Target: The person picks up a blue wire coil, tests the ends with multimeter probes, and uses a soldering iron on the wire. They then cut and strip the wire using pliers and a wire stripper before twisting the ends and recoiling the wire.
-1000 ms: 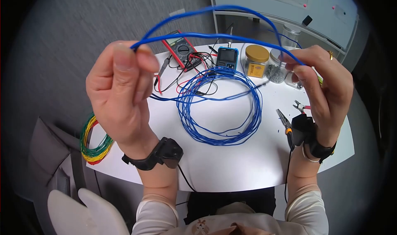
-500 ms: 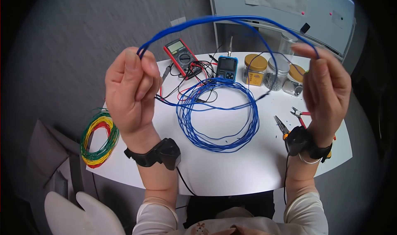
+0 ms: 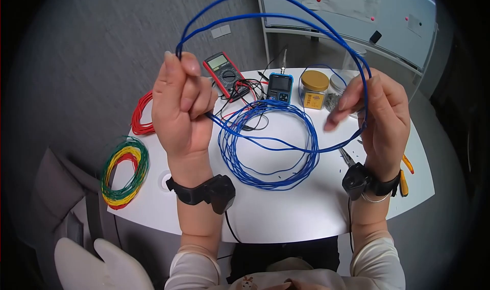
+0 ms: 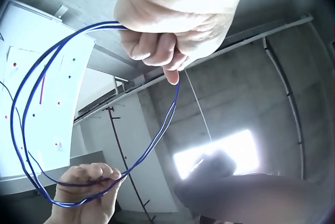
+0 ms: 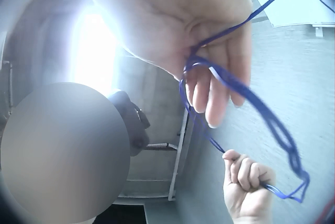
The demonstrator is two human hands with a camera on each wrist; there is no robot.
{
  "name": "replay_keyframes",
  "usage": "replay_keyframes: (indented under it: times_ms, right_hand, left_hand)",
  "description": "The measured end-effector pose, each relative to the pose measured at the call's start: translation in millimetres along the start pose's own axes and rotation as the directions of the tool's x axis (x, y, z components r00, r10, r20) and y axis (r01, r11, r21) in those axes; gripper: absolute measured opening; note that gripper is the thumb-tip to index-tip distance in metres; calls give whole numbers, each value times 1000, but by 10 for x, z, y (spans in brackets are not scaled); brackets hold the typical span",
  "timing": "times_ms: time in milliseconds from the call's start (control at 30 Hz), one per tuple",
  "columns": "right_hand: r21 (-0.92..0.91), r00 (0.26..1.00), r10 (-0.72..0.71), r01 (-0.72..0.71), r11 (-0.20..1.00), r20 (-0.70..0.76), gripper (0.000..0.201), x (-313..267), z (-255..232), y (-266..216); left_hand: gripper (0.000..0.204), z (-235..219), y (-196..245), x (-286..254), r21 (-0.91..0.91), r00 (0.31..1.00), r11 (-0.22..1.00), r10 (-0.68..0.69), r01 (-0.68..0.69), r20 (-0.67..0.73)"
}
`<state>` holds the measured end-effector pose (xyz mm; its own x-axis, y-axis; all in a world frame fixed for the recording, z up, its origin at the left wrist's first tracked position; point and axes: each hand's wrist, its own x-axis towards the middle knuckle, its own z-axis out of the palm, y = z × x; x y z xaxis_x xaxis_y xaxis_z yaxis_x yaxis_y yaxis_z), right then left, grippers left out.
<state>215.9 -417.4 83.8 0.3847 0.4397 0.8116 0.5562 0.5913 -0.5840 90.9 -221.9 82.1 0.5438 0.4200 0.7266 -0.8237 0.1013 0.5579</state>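
Raised over the table, my left hand [image 3: 184, 106] grips a bundle of blue wire [image 3: 245, 16] between curled fingers and thumb. From it the strands arch up and across to my right hand [image 3: 385, 116], then sag back below, making a large loop. On the right, the strands run past the thumb and over the palm. In the right wrist view, the right fingers [image 5: 214, 101] extend fairly straight beside the wire; in the head view they are blurred. Beneath both hands, a wide coil of blue wire [image 3: 265, 184] lies on the white table [image 3: 286, 218].
Behind the coil are a red-edged multimeter [image 3: 227, 78] with tangled leads, a small blue-framed meter [image 3: 280, 83] and a gold-lidded jar [image 3: 314, 81]. Green, yellow and red wire coils [image 3: 108, 180] lie at left. Pliers [image 3: 348, 157] and orange handles [image 3: 404, 183] show near the right wrist.
The hands have come closer together, the left moving right and the right moving left. The held wire has gone from an arch to a fuller loop. The right fingers have spread inward.
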Motion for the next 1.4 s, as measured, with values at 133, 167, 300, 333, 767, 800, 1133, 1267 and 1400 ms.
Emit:
replay_keyframes:
  times_ms: [133,167,300,333,767,800,1133,1267,1400]
  right_hand:
    - [186,979,168,-187,965,116,38,-9,-159,-86]
    - [174,980,177,-192,966,94,38,-4,-151,-85]
    - [198,969,234,-246,949,81,38,-2,-165,-54]
    - [220,963,252,-268,938,97,38,-6,-181,-38]
    - [-189,981,179,-163,968,74,32,-21,-94,-94]
    - [-240,985,140,-112,964,105,30,-30,-67,-91]
    - [-429,966,36,80,900,254,29,19,-189,18]
    - [-443,968,31,85,893,249,30,39,-343,25]
    - [-545,946,-147,288,787,287,22,79,-352,102]
  left_hand:
    - [33,-15,-59,6,187,996,979,79,-83,29]
    - [33,-12,-65,8,171,996,981,80,-87,44]
    - [35,-50,-88,8,51,977,990,124,-135,173]
    - [35,-69,-102,7,5,964,988,147,-152,220]
    - [39,346,112,-205,781,954,549,186,-298,234]
    - [31,383,110,-212,793,955,532,146,-297,259]
    - [14,401,70,-184,787,986,595,68,-164,154]
    - [21,295,21,-122,686,989,713,97,-146,110]
    - [25,246,44,-111,687,995,723,101,-78,6]
